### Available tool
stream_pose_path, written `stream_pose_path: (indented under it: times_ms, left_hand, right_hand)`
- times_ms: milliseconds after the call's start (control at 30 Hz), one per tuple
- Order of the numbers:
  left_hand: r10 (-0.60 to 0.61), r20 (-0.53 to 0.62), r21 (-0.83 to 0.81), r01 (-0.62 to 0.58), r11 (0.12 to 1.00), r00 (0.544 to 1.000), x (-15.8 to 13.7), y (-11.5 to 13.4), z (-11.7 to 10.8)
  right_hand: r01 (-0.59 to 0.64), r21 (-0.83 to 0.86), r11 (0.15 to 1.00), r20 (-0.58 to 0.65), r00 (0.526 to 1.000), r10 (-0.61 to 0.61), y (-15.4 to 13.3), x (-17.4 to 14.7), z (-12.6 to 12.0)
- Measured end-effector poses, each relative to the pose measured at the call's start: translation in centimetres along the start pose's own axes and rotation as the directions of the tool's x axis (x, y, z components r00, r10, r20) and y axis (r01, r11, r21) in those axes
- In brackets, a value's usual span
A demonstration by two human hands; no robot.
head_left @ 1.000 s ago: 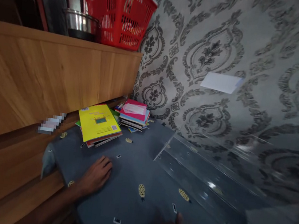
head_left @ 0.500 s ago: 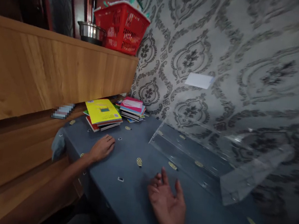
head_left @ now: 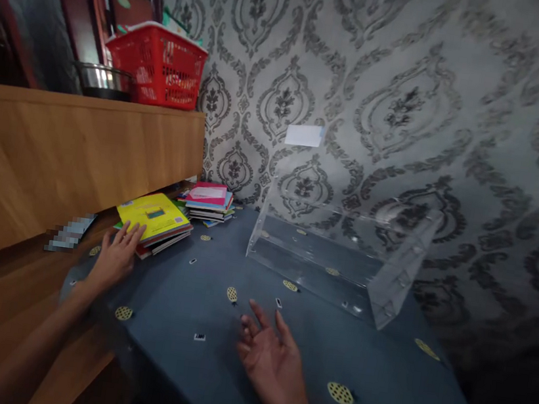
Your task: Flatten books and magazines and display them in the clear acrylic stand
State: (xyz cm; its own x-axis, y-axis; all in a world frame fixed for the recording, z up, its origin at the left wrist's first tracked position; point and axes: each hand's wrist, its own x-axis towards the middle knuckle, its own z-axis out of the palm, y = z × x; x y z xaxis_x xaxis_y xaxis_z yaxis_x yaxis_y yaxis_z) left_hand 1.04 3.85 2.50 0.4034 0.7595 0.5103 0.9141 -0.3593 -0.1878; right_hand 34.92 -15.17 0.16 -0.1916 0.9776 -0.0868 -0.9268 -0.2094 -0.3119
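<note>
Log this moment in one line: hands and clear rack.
left hand: fingers over yellow book's edge, contact unclear | right hand: empty, palm up | clear rack: standing on table

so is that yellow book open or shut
Shut: the yellow book lies on its stack, cover facing up, the left hand at its edge.

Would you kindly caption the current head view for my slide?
Left hand at yellow book, right hand open near clear rack.
</note>
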Motion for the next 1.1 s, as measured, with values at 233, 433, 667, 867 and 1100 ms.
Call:
stream_pose_path:
  times_ms: [233, 433, 667, 867, 1100]
  left_hand:
    - [0.154, 0.027, -0.036, -0.153, 0.988, 0.988, 0.5, -3.4, 1.4]
    - [0.215, 0.136, -0.086, -0.205, 0.975, 0.967, 2.4, -5.0, 0.8]
    - [0.296, -0.072, -0.206, -0.304, 0.930, 0.953, 5.7, -1.6, 1.6]
    - [0.364, -0.369, -0.208, -0.458, 0.864, 0.855, 5.1, 4.6, 1.7]
    - [0.244, -0.365, -0.265, -0.351, 0.898, 0.898, 6.0, 4.5, 2.6]
  right_hand:
    - [0.013, 0.007, 1.000, -0.017, 1.000, -0.013, -0.3, 0.4, -0.7]
    - [0.039, 0.059, 0.998, 0.017, 0.999, -0.040, -1.4, 0.2, -0.5]
    - [0.104, 0.068, 0.992, -0.032, 0.994, -0.102, -2.1, 0.4, -0.9]
    - [0.118, 0.051, 0.992, -0.059, 0.992, -0.115, -2.1, 0.5, -1.2]
    - [0.104, 0.060, 0.993, -0.054, 0.993, -0.101, -1.9, 0.4, -1.2]
